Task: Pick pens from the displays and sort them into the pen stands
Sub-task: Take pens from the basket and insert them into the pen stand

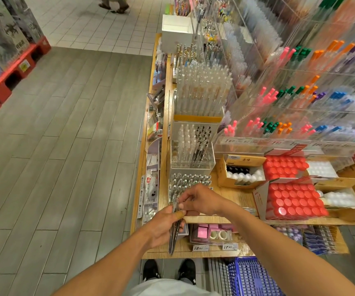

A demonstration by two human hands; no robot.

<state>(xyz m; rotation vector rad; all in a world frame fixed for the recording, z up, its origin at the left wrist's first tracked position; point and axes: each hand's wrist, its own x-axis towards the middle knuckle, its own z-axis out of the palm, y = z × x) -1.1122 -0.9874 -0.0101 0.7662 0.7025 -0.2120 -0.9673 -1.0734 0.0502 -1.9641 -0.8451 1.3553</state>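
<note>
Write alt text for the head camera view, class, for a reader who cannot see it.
A person's left hand grips a bundle of dark slim pens while the right hand pinches their tops, above a clear acrylic pen stand on a wooden shop shelf.

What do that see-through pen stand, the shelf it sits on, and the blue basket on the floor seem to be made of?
Pen stand: probably clear acrylic, glossy; the pens inside show through its walls.
Shelf: looks like light wood or wood-look laminate, matt, with fine grain lines.
Blue basket: likely moulded plastic, with an even colour and a regular open lattice.
</note>
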